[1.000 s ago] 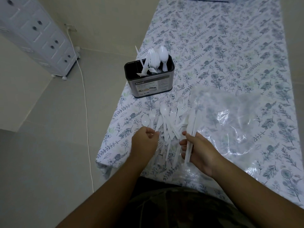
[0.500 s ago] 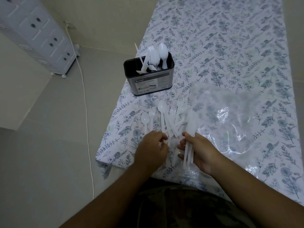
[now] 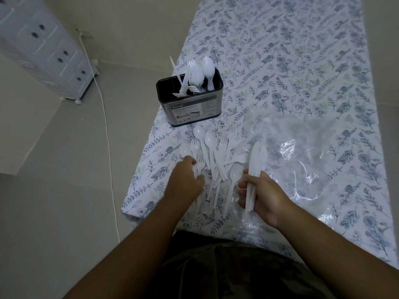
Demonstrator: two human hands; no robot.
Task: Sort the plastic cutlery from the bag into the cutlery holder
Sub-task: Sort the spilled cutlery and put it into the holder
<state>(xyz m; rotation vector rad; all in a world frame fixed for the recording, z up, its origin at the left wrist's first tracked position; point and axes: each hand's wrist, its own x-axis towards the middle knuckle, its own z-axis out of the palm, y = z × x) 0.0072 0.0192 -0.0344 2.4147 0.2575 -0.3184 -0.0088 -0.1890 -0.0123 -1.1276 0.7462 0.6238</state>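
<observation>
Here knives [image 3: 255, 160] stick forward from the right hand's [image 3: 264, 196] grip.

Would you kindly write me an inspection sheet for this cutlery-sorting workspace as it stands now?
Surface: table with floral tablecloth.
Job's things: cutlery holder upright near the left edge, holding forks, spoons and knives; loose cutlery pile in front of it; clear plastic bag lying flat to the right.
Clutter: nothing seen.
Grippers: left hand on the pile, fingers curled on cutlery; right hand grips a bundle of knives.
Cables: white cable runs across the floor.
Surroundings: white drawer cabinet on feet, left of the table.
</observation>
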